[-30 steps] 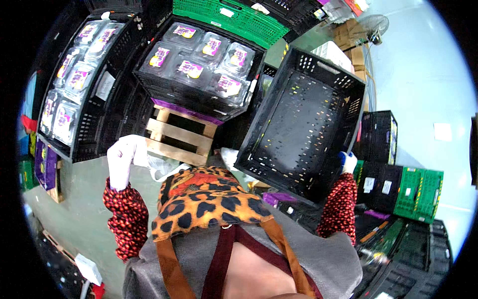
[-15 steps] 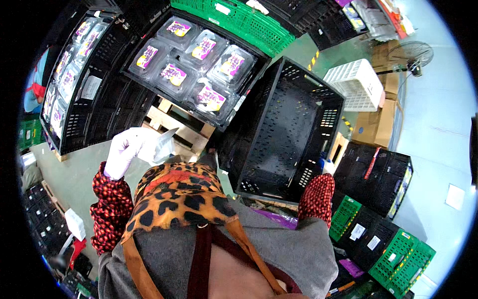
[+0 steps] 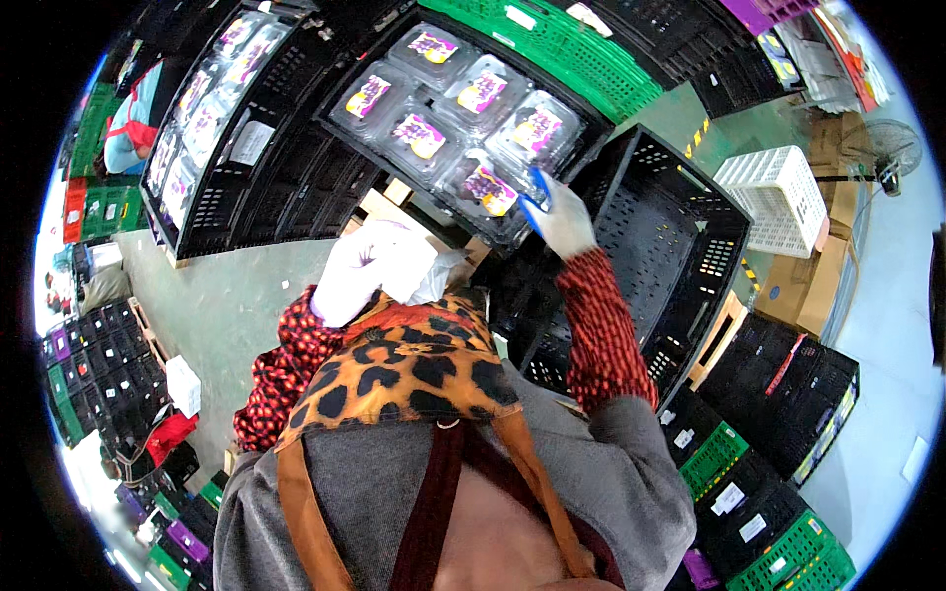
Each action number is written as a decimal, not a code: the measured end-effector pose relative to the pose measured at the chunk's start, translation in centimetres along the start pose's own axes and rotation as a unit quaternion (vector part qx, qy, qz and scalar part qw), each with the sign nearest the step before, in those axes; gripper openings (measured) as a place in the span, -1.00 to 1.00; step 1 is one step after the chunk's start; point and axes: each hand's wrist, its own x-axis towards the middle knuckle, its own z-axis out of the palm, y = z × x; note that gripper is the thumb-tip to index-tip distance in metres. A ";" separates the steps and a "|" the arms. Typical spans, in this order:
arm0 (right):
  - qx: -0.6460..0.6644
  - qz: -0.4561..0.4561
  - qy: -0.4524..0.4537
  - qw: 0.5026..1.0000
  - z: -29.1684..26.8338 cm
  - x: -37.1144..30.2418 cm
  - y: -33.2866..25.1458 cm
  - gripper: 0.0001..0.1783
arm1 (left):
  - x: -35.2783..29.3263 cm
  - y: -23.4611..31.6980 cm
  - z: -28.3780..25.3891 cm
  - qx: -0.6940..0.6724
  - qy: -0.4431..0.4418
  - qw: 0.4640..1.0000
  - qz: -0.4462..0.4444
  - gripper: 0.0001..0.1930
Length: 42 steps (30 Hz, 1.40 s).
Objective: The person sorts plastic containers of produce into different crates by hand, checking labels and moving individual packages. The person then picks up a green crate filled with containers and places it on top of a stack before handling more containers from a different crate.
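My left hand (image 3: 353, 276), in a white glove, is closed around a white sheet-like bundle (image 3: 410, 266) in front of my leopard-print apron. Glare hides the bundle's detail. My right hand (image 3: 564, 219), in a pale glove with blue fingertips, reaches to the near right corner of a black crate (image 3: 347, 148). Its finger and thumb are apart, beside the nearest clear plastic clamshell box (image 3: 490, 190), which bears a purple-and-yellow label. Whether they touch the box I cannot tell. Several more such labelled boxes lie in that crate in rows; their contents look dark or hidden.
A black crate with a bare bottom (image 3: 650, 236) stands at right. A stack of black crates with more clamshell boxes (image 3: 202, 113) is at left, a green crate (image 3: 562, 44) behind. A white basket (image 3: 778, 197), cartons (image 3: 788, 286) and a fan (image 3: 880, 153) are at far right.
My right hand has moved left and forward from beyond the bare crate to the nearest clamshell box. The view has turned, shifting the scene rightward. My left hand still holds the white bundle.
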 end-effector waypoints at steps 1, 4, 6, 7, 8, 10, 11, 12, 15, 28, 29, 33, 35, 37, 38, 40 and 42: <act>-0.101 -0.007 0.007 0.995 4.0 2.1 1.9 -0.32 | -0.2 -0.4 -0.4 0.009 0.013 1.000 0.006 -0.76; -0.310 0.098 -0.078 0.943 8.9 6.0 2.9 -0.10 | -1.1 -1.3 -1.9 0.026 0.067 0.997 0.012 -0.80; -0.335 0.132 -0.104 0.927 9.5 6.7 2.3 -0.07 | -2.0 -1.6 -2.4 0.036 0.105 0.994 -0.005 -0.81; -0.340 0.138 -0.080 0.927 10.6 6.5 2.8 -0.04 | -2.4 -1.6 -2.5 0.013 0.111 0.993 0.030 -0.82; -0.345 0.148 -0.067 0.924 11.4 6.5 3.3 -0.01 | -2.9 -2.2 -3.3 0.015 0.143 0.989 0.037 -0.81; -0.372 0.103 -0.029 0.922 12.0 5.6 4.3 0.00 | -3.5 -4.2 -3.8 0.011 0.210 0.976 0.050 -0.80; -0.356 0.117 -0.047 0.926 11.9 5.9 4.4 -0.01 | -3.9 -4.3 -4.0 0.005 0.219 0.975 0.033 -0.74; -0.355 0.124 -0.060 0.925 11.5 6.0 3.7 0.00 | -4.2 -4.6 -4.4 -0.022 0.219 0.975 0.040 -0.73; -0.287 0.134 -0.064 0.946 10.7 7.2 4.2 -0.01 | -5.1 -4.4 -5.4 -0.024 0.239 0.968 0.070 -0.70; -0.359 0.100 -0.260 0.891 10.4 4.4 1.5 0.33 | -6.4 -8.0 -6.9 -0.077 0.251 0.960 0.102 -0.70; -0.334 0.105 -0.235 0.907 10.7 4.2 1.9 0.32 | -6.5 -9.3 -7.3 -0.098 0.247 0.960 0.085 -0.70; -0.341 0.095 -0.183 0.917 10.3 4.0 0.1 0.22 | -6.0 -10.0 -7.0 -0.119 0.268 0.950 0.105 -0.73; -0.327 0.060 -0.138 0.933 9.9 4.5 0.4 0.15 | -6.3 -9.7 -7.5 -0.111 0.244 0.960 0.077 -0.76; -0.248 0.079 -0.120 0.958 7.6 5.6 -0.3 0.12 | -6.2 -9.3 -7.7 -0.097 0.228 0.967 0.058 -0.78; -0.200 0.080 -0.107 0.971 6.2 6.1 0.2 0.10 | -6.1 -9.0 -7.7 -0.084 0.225 0.969 0.053 -0.79; -0.096 0.003 -0.057 0.994 3.5 6.6 2.0 -0.01 | -5.4 -8.6 -7.4 -0.068 0.221 0.971 0.059 -0.81; 0.202 0.063 -0.085 0.974 0.6 6.3 2.7 -0.11 | -4.9 -8.2 -7.0 -0.065 0.215 0.971 0.081 -0.82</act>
